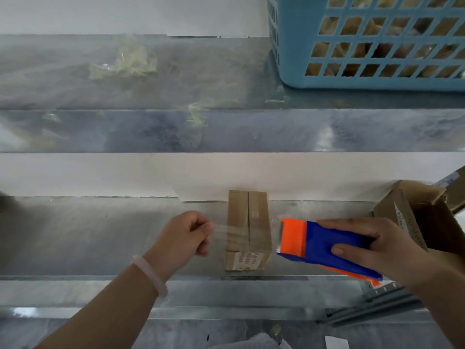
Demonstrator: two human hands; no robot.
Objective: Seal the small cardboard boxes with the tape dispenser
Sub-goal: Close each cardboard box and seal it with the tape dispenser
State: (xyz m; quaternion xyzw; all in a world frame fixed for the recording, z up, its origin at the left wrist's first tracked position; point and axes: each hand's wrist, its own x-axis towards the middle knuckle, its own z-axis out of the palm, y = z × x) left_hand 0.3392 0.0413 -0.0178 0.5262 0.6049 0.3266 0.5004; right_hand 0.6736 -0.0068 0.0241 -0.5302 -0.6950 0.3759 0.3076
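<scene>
The small cardboard box [247, 227] is standing on the metal shelf [100, 235], with its far end close to the white wall [100, 175] and a white label with red print [247, 261] facing the person on its near end. A strip of clear tape [220, 230] is stretching across the box's top, crossing the seam between the two closed flaps. The left hand [185, 235] is sitting just left of the box, its fingers curled and pinching the free end of the tape. The right hand [377, 248] is gripping the blue and orange tape dispenser [324, 244], thumb lying on its upper side and fingers wrapping the body, with the orange nose pointing at the box's right edge, just beside it. A pale bracelet [151, 274] is circling the left wrist. To the right, an open cardboard carton [402, 210] is tilting on the same shelf, partly behind the right hand. On the upper shelf [75, 84], crumpled scraps of clear film [130, 62] are lying at the left and a blue plastic basket [297, 46] is standing at the right, its contents showing dimly through the lattice.
</scene>
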